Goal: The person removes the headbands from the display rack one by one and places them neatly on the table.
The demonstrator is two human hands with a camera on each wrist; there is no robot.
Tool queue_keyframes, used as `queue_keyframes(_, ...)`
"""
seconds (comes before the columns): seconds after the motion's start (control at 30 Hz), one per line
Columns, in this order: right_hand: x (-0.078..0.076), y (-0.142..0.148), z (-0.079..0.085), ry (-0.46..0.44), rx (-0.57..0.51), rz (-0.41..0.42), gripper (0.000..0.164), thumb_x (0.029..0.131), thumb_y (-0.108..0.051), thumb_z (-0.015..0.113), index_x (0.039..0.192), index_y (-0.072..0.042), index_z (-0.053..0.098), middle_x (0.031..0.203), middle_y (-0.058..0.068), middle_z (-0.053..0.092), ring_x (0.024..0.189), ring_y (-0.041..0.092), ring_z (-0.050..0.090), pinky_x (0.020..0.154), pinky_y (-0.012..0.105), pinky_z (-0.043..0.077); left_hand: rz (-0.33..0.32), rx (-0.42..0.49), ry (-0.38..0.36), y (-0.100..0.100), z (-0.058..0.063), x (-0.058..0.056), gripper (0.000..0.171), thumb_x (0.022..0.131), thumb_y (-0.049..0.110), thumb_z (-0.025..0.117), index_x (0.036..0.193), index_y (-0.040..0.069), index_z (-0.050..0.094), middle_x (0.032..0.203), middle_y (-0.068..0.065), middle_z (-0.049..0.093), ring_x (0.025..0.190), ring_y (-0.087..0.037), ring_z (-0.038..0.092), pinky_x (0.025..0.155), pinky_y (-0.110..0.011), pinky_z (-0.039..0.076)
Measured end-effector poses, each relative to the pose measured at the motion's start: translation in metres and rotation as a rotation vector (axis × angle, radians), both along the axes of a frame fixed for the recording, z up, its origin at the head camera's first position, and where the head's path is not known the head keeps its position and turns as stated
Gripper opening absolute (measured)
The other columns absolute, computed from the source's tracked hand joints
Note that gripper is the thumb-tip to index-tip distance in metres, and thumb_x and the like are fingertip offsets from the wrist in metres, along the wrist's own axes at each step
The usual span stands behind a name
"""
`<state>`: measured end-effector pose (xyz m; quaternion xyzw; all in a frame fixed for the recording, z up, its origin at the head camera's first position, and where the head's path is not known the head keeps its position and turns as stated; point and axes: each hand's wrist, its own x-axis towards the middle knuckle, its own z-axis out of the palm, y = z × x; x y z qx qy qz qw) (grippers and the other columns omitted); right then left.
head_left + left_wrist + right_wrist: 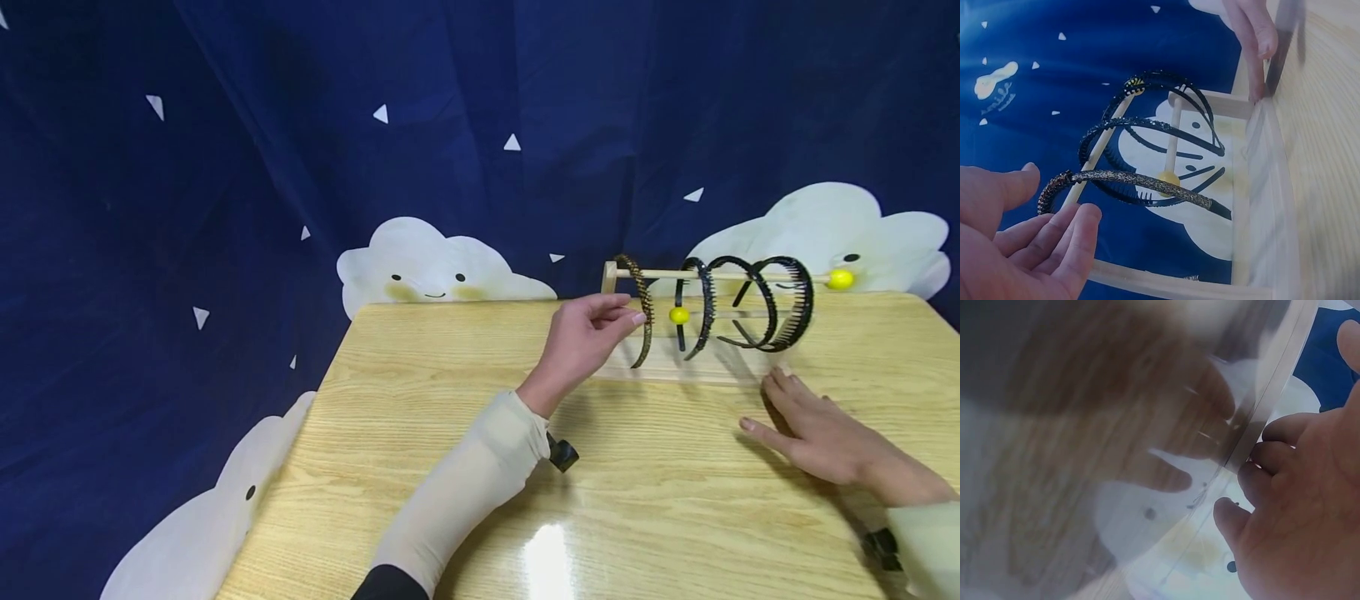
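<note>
A wooden headband rack [611,364] stands near the table's far edge. On its rod hang a glittery brown-gold headband [643,308] at the left end, then a black studded headband [707,308], a thin black one [769,304] and a black toothed one [805,312]. My left hand [577,346] is beside the brown-gold headband; in the left wrist view, its thumb and fingers [1088,215] are apart, fingertips close to the band. With fingers extended, my right hand [821,437] has its fingertips at the rack base's front right corner, seen also in the right wrist view.
Yellow balls cap the rack's rods, one on the upper rod [841,279] and one lower [679,316]. The wooden table [420,417] extends left and toward me. Behind it hangs a dark blue curtain [450,125] with white clouds and triangles.
</note>
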<state>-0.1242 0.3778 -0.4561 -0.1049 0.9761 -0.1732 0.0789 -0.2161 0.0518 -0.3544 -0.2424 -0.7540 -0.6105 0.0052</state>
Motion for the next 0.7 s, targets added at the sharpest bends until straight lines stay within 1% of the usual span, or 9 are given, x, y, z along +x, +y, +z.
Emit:
queue_keyframes(0.13,0.000,0.000,0.001,0.017,0.000,0.003,0.086,0.105,-0.049,0.045,0.152,0.016,0.013,0.159,0.034,-0.008,0.144,0.055,0.000,0.102,0.078,0.013,0.028,0.028,-0.006,0.005,0.000,-0.001,0.034,0.092,0.024,0.078,0.120,0.005,0.073,0.094,0.008,0.074,0.080,0.000,0.066,0.071,-0.020,0.055)
queue_keyframes(0.27,0.001,0.000,0.001,0.027,-0.005,0.005,0.085,0.105,-0.048,0.045,0.152,0.016,0.014,0.159,0.034,-0.007,0.144,0.055,0.000,0.103,0.078,0.013,0.047,0.045,-0.020,0.011,0.000,-0.001,0.034,0.090,0.025,0.079,0.119,0.007,0.074,0.092,0.010,0.074,0.079,0.001,0.067,0.071,-0.020,0.055)
queue_keyframes(0.5,0.001,-0.001,0.000,0.009,-0.001,-0.003,0.087,0.105,-0.050,0.045,0.152,0.016,0.014,0.159,0.034,-0.007,0.144,0.056,0.001,0.103,0.078,0.013,0.068,0.063,-0.051,0.018,-0.003,0.000,0.031,0.090,0.024,0.079,0.116,0.008,0.076,0.089,0.011,0.073,0.079,-0.001,0.066,0.070,-0.020,0.055)
queue_keyframes(0.57,0.001,-0.001,0.000,0.004,0.000,-0.005,0.088,0.105,-0.051,0.045,0.152,0.016,0.013,0.159,0.034,-0.008,0.143,0.057,0.002,0.103,0.078,0.013,0.067,0.078,-0.074,0.020,-0.003,-0.001,0.030,0.090,0.024,0.080,0.115,0.008,0.076,0.088,0.010,0.072,0.077,-0.003,0.067,0.070,-0.021,0.056)
queue_keyframes(0.7,0.000,-0.001,0.001,0.007,0.000,-0.008,0.088,0.104,-0.051,0.046,0.152,0.016,0.013,0.159,0.034,-0.008,0.142,0.058,0.003,0.103,0.078,0.013,0.043,0.144,-0.150,0.025,-0.005,-0.002,0.030,0.089,0.022,0.080,0.114,0.005,0.075,0.086,0.008,0.073,0.072,-0.007,0.070,0.070,-0.023,0.057)
